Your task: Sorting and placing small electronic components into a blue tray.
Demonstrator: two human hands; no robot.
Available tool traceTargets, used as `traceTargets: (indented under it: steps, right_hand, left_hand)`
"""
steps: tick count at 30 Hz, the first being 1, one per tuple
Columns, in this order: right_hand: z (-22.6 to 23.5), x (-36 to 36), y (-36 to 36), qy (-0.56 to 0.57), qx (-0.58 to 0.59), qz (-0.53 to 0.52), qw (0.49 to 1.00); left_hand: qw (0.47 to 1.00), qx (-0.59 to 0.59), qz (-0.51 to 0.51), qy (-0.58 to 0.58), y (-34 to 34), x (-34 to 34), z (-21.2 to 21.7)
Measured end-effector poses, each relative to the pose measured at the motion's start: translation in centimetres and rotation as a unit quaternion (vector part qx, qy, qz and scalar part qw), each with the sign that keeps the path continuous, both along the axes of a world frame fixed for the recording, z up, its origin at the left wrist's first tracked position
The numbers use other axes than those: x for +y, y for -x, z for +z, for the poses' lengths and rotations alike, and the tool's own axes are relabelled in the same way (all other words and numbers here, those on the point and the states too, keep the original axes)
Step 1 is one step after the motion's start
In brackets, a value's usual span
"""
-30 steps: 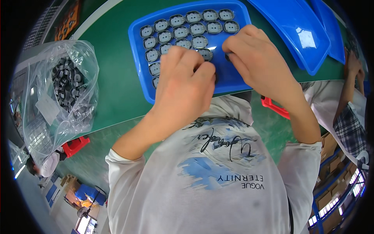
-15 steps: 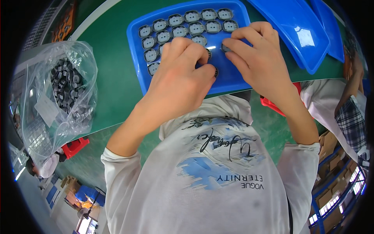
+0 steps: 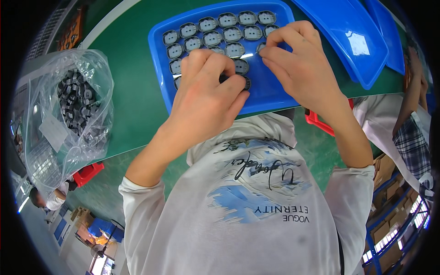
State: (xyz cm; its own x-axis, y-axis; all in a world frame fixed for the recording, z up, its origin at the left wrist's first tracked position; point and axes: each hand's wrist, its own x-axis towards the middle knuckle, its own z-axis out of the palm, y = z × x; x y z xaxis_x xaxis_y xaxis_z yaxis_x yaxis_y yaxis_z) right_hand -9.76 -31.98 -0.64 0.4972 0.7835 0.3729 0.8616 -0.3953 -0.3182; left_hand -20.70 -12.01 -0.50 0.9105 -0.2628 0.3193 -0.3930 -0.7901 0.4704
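A blue tray [image 3: 270, 98] holds rows of small oval parts with grey faces and dark rims, one of them a part [image 3: 232, 33] in the upper middle. Over the tray's lower left, my left hand [image 3: 206, 87] is closed, fingers curled against the thumb above the lower rows. Something dark shows between those fingers, but its kind is hidden. At the tray's right side, my right hand [image 3: 305, 64] pinches a small oval part [image 3: 261, 47] between thumb and fingertips, below the upper right rows. My left hand covers some of the parts.
A clear plastic bag [image 3: 103, 68] of loose dark parts [image 3: 78, 101] lies left on the green table [image 3: 130, 91]. Further blue trays [image 3: 357, 43] overlap at the right. Red stools [image 3: 89, 174] stand below the table edge. Another person's arm [image 3: 415, 87] is at the far right.
My right hand has moved slightly up and left with the small oval part. My left hand has shifted a little left and down, uncovering parts near its fingertips.
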Motion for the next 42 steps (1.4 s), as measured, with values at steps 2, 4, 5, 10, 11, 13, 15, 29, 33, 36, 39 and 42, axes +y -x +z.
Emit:
traceTargets:
  steps: [2,4,5,10,11,13,15,29,33,36,39,42]
  right_hand:
    - [0.0,0.3,-0.3,0.01,0.02,0.03,0.999]
    - [0.1,0.4,-0.4,0.005,0.018,0.038,0.999]
    - [0.1,0.5,-0.3,-0.001,0.016,0.045,0.999]
    - [-0.2,0.5,-0.8,0.008,0.001,0.037,0.999]
    - [-0.3,0.6,-0.8,0.007,-0.003,0.034,0.999]
    - [-0.6,0.6,-0.8,0.002,-0.004,0.037,0.999]
    - [-0.6,0.8,-0.6,-0.004,-0.004,0.038,0.999]
    - [-0.6,1.8,2.1,-0.016,0.052,-0.016,0.998]
    - [-0.5,1.9,2.1,-0.014,0.05,-0.022,0.998]
    - [-0.1,1.6,2.2,-0.023,0.042,-0.034,0.998]
    - [0.4,1.0,2.5,-0.014,0.061,-0.047,0.997]
    - [0.9,0.8,3.1,0.017,0.105,-0.034,0.994]
  left_hand:
    - [1.0,0.0,0.006,0.01,0.0,-0.1,-0.3]
    - [1.0,-0.002,0.005,0.016,0.1,0.0,-0.4]
    - [1.0,-0.005,0.003,0.021,0.2,0.0,-0.4]
    - [0.999,0.0,0.001,0.034,0.1,0.1,-0.5]
    - [0.999,0.002,0.0,0.04,0.0,0.1,-0.5]
    - [1.0,0.003,0.005,0.028,0.0,0.1,-0.1]
    - [1.0,0.003,0.009,0.015,0.0,0.1,0.0]
    - [0.999,-0.001,0.011,0.037,0.1,0.2,-0.6]
    - [0.999,0.012,0.012,0.029,0.3,0.6,-0.1]
    - [0.999,0.018,0.01,0.046,0.3,1.5,0.7]
    - [0.999,0.039,0.016,0.032,0.5,2.6,1.0]
    - [0.999,0.045,0.01,0.002,0.6,3.2,0.9]
